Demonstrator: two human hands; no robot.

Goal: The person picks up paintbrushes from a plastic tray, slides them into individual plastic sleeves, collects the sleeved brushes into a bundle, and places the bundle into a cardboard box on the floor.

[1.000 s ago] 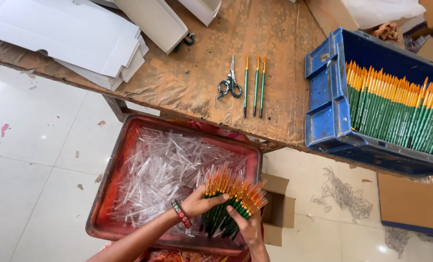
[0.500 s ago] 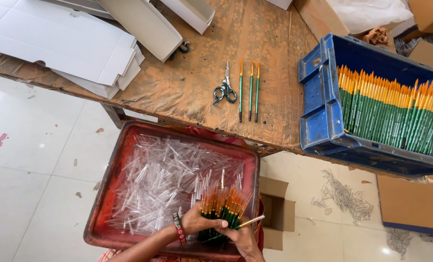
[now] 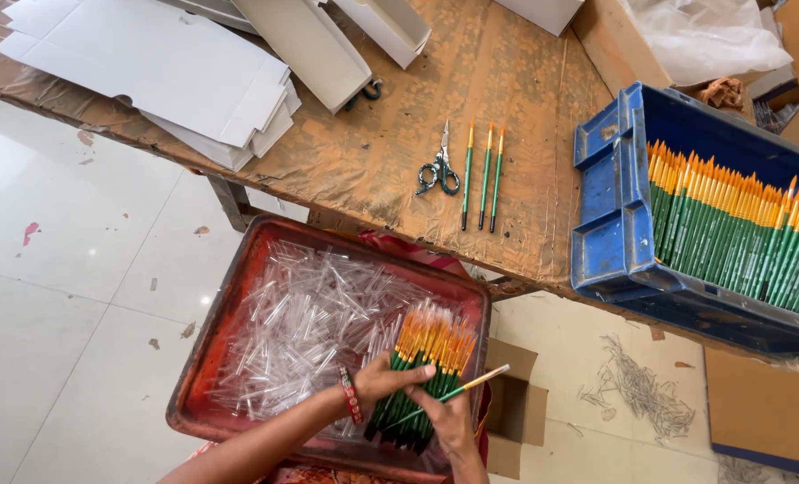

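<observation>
My left hand (image 3: 390, 380) grips a thick bundle of green paintbrushes with orange tips (image 3: 426, 354), held over a red tray (image 3: 204, 376) full of clear plastic tubes (image 3: 310, 323). A red beaded bracelet sits on that wrist. My right hand (image 3: 449, 421) pinches a single green brush (image 3: 460, 388) that points up and right, next to the bundle.
A worn wooden table (image 3: 373, 152) carries scissors (image 3: 440, 168), three loose brushes (image 3: 484, 175), flat white cardboard sheets (image 3: 162, 67) and folded boxes. A blue crate (image 3: 610, 215) packed with more brushes sits at the right. Cardboard boxes stand on the tiled floor.
The bundle has dropped lower into the tray and been gathered tighter. My right hand has drawn one brush apart from the bundle.
</observation>
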